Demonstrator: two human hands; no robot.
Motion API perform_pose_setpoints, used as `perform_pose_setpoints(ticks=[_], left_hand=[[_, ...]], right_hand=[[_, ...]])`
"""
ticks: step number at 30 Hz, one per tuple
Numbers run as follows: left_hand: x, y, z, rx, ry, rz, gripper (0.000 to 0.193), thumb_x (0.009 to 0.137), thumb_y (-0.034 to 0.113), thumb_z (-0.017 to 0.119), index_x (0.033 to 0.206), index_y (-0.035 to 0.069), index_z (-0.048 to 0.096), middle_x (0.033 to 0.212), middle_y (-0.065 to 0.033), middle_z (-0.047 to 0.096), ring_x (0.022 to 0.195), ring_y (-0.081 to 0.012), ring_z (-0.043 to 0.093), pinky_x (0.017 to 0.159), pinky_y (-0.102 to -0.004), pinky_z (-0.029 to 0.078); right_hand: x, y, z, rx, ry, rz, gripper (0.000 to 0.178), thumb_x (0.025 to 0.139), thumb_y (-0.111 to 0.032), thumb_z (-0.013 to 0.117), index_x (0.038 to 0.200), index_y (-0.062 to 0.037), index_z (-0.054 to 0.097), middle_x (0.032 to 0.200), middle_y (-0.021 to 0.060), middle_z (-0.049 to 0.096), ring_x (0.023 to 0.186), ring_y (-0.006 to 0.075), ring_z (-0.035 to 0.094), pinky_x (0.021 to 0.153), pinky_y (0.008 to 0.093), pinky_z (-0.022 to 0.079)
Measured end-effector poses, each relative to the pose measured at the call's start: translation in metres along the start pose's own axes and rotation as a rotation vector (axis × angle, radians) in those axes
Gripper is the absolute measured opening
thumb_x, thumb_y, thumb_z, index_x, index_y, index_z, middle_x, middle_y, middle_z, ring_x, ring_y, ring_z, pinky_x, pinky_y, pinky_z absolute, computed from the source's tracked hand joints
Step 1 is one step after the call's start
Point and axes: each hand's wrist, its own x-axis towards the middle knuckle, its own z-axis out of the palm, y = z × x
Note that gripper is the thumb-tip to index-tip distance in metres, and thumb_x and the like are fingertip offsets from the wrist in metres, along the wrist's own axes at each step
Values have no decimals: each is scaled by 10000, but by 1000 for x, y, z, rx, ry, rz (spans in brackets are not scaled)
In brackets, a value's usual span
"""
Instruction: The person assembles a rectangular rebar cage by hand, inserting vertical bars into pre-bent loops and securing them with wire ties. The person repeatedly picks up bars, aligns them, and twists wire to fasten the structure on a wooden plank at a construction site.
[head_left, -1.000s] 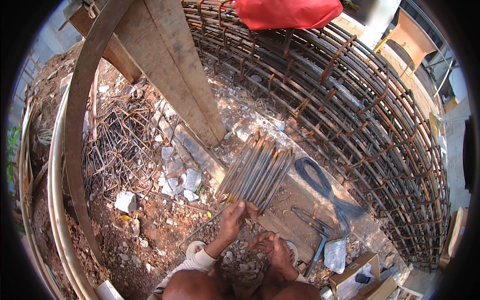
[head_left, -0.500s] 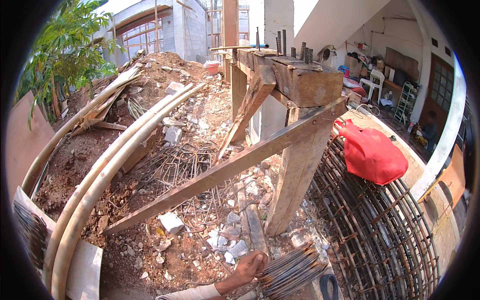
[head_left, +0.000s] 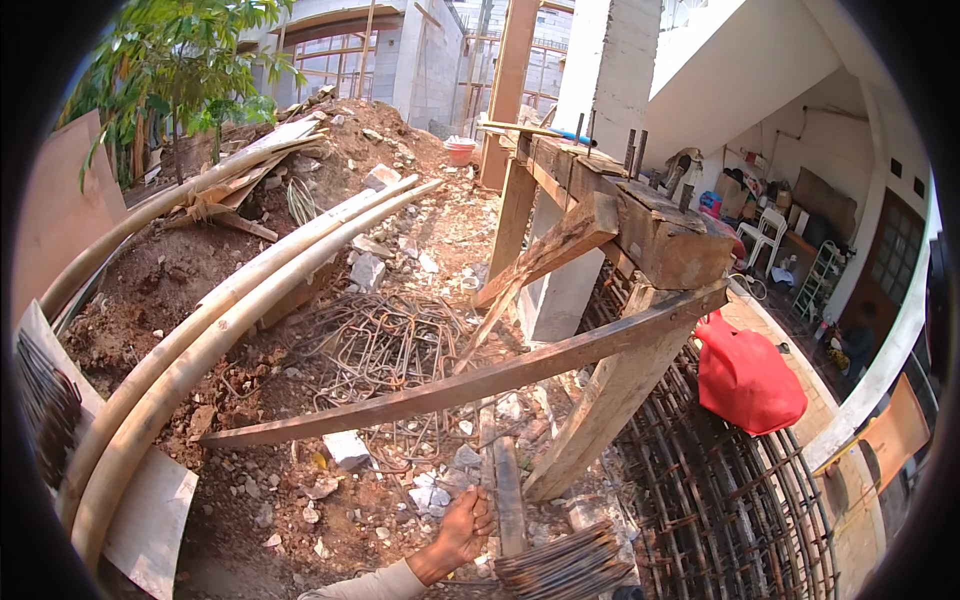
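My left hand [head_left: 463, 527] reaches in from the lower edge in a light long sleeve. Its fingers are curled closed, and whatever they may hold is hidden or too thin to make out. Just right of it lies a bundle of thin dark steel rods [head_left: 565, 562], apart from the fist. Above the hand, a narrow wooden plank [head_left: 509, 490] rests on the rubble. My right hand is out of view.
A slanting timber brace [head_left: 450, 392] crosses ahead, joined to a wooden post [head_left: 605, 420]. At right, a red bag [head_left: 750, 380] sits on rusty rebar cages [head_left: 720, 500]. Bent steel stirrups [head_left: 385, 340] lie beyond. Two long poles [head_left: 215, 350] curve along the left.
My left hand has moved left, away from the rod bundle it was at. The whole view has shifted and tilted, so the brace and post appear further right.
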Motion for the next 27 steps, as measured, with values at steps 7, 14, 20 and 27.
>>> perform_pose_setpoints(ticks=[7,14,20,27], left_hand=[[11,5,-10,14,70,14,241,1118,327,436,1004,144,545,659,56,403,517,-80,357,465,-236,331],[20,31,-15,-184,-45,52,242,1100,322,493,991,133,596,673,50,442,517,-66,369,444,-221,334],[23,48,-22,-51,-3,198,203,1115,262,462,1029,100,548,695,43,393,485,-41,334,379,-195,288],[39,40,-30,66,39,214,187,1111,245,473,1037,100,567,704,47,423,504,-40,338,395,-198,299]], right_hand=[[2,5,-5,-28,0,16,217,1073,-208,543,1109,-1,595,1125,201,698,1071,306,704,927,460,574],[-59,52,-24,3,-15,-28,200,1067,-192,555,1115,-2,595,1128,206,702,1072,305,707,922,458,577],[-109,43,-21,-373,-48,-5,391,1057,-315,547,1321,-27,552,1211,135,690,1081,275,689,985,401,526],[-93,-30,5,-838,-339,-516,421,1011,-167,622,1402,-27,550,1031,129,753,941,338,711,875,377,551]])
